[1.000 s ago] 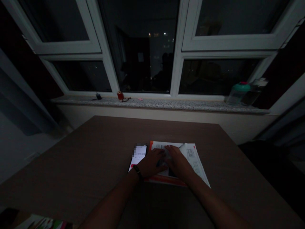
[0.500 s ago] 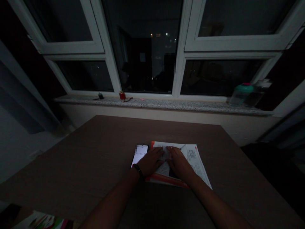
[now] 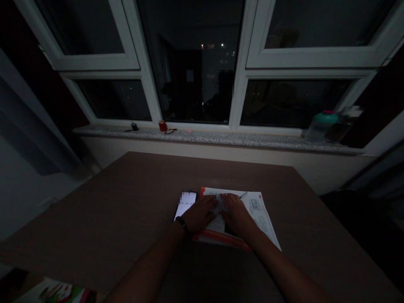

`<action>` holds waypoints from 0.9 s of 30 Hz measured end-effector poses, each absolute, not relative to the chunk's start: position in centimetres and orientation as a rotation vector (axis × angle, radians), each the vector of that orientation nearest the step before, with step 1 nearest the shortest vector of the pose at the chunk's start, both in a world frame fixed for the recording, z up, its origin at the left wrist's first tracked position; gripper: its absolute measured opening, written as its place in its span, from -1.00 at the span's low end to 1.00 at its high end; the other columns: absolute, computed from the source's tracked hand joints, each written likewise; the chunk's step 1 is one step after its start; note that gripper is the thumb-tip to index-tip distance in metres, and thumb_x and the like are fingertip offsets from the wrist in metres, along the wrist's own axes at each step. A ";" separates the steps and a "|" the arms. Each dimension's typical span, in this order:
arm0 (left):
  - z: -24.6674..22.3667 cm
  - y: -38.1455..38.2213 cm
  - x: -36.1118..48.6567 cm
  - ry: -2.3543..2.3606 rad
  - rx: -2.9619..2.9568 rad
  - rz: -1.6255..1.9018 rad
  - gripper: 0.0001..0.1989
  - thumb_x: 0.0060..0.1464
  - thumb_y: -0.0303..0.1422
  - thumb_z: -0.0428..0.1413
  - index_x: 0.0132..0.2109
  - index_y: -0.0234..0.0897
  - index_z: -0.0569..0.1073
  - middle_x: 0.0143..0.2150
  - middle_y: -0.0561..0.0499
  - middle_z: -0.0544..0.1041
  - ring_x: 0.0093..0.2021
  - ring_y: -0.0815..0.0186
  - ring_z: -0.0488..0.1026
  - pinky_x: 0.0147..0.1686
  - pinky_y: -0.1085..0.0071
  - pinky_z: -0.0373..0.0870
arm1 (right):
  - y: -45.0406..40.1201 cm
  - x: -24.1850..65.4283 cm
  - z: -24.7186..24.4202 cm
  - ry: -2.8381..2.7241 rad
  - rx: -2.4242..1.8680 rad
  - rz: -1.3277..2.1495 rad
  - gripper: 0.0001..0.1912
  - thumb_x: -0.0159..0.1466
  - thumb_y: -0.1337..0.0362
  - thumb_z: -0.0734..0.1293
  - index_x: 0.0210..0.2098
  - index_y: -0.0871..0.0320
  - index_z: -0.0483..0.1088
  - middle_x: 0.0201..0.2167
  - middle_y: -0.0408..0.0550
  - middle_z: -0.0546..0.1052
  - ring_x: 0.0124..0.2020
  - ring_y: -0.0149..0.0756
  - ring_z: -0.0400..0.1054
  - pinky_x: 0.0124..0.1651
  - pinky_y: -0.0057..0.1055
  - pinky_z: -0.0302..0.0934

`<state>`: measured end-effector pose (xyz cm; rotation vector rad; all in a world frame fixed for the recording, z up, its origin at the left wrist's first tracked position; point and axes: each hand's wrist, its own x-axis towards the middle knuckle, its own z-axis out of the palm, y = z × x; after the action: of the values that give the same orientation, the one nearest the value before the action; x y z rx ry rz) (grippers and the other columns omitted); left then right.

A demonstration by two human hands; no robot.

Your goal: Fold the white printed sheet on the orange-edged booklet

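A booklet or stack of printed sheets (image 3: 265, 223) with red-orange edging lies on the brown table. Over it, a small pale, see-through piece, perhaps plastic (image 3: 221, 203), sits between my two hands. My left hand (image 3: 200, 212), a dark band on its wrist, holds the piece's left side, fingers pointing right and thumb below. From the other side my right hand (image 3: 236, 214) holds it, with fingertips on top and thumb lower. The fingertips' exact grip is hard to make out in the dim light. A dark patch on the page is partly covered by my right hand.
Left of the booklet lies a lit phone (image 3: 186, 203) showing a timer. On the granite sill (image 3: 221, 138) stand a small red jar (image 3: 162, 126), a small dark bottle (image 3: 134, 126) and a teal-lidded container (image 3: 322, 126). Colourful printed material (image 3: 63, 291) is low at the left.
My hands stay almost in place on the pale piece, with only slight finger movement. The view has shifted very slightly, and the phone's timer has advanced.
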<state>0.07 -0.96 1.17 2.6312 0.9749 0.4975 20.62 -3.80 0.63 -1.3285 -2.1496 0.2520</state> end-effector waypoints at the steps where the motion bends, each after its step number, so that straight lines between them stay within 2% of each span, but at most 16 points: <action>1: 1.1 -0.9 0.0 0.977 2.628 0.494 -0.51 0.20 -0.41 0.11 0.25 -0.24 0.23 0.30 -0.18 0.23 0.31 0.08 0.15 0.28 0.08 0.11 | -4.0 20.7 0.7 -2.148 -1.345 0.251 -0.43 0.20 0.41 0.25 0.21 0.21 0.20 0.09 0.14 0.36 0.15 -0.02 0.18 0.23 -0.04 0.14; 8: 0.8 -0.8 0.1 1.003 2.630 0.448 -0.47 0.16 -0.46 0.13 0.26 -0.26 0.23 0.32 -0.18 0.21 0.32 0.07 0.13 0.29 0.08 0.10 | -5.0 20.8 1.9 -2.229 -1.502 0.197 -0.39 0.13 0.40 0.29 0.20 0.19 0.25 0.09 0.15 0.39 0.12 0.05 0.19 0.16 -0.03 0.13; 15: 0.9 -0.9 0.1 1.005 2.616 0.468 -0.49 0.19 -0.41 0.13 0.25 -0.27 0.24 0.31 -0.19 0.22 0.32 0.09 0.13 0.29 0.10 0.09 | -4.8 20.2 1.5 -2.195 -1.549 0.092 -0.59 0.32 0.27 0.24 0.16 0.19 0.27 0.03 0.15 0.42 0.05 0.02 0.24 0.06 -0.05 0.19; 23: 0.6 -0.8 0.1 1.005 2.604 0.460 -0.49 0.19 -0.41 0.14 0.25 -0.26 0.23 0.34 -0.21 0.17 0.34 0.06 0.10 0.29 0.05 0.08 | -5.3 21.4 -0.2 -2.195 -1.388 0.061 -0.49 0.34 0.25 0.24 0.25 0.17 0.14 0.16 0.16 0.32 0.23 0.03 0.10 0.23 0.04 0.10; 27: 0.1 -0.5 0.1 0.999 2.589 0.475 -0.49 0.18 -0.44 0.15 0.25 -0.24 0.24 0.34 -0.20 0.19 0.34 0.07 0.10 0.29 0.05 0.09 | -5.3 21.9 -0.4 -2.206 -1.356 0.080 -0.46 0.35 0.23 0.23 0.29 0.13 0.09 0.19 0.15 0.30 0.27 0.03 0.08 0.25 0.09 0.09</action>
<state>0.13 -0.53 0.10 2.5889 0.9987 0.4753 21.87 -5.30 -0.43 -1.3559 -2.2064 0.0803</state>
